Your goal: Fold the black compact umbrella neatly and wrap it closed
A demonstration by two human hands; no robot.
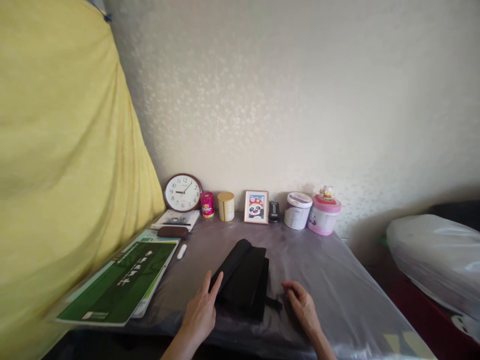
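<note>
A black folded item (pixel 243 280), layered, with a rolled-looking left edge and a short strap at its lower right, lies at the middle of the table; its exact kind I cannot make out. Against its lower left edge is my left hand (pixel 198 310), two fingers stretched out and spread. My right hand (pixel 303 307) hovers or rests just right of the strap, apart from the item. Its fingers are loosely bent, the thumb is apart from them, and nothing shows between them.
Left are a green book (pixel 123 285) on others, a brown case (pixel 172 232) and a small white object (pixel 182 251). Along the wall stand a clock (pixel 183 193), pink can (pixel 207 205), yellow-lidded can (pixel 226 207), framed panda picture (pixel 256 207), stapler-like black object (pixel 274 212) and two tubs (pixel 298 211).
</note>
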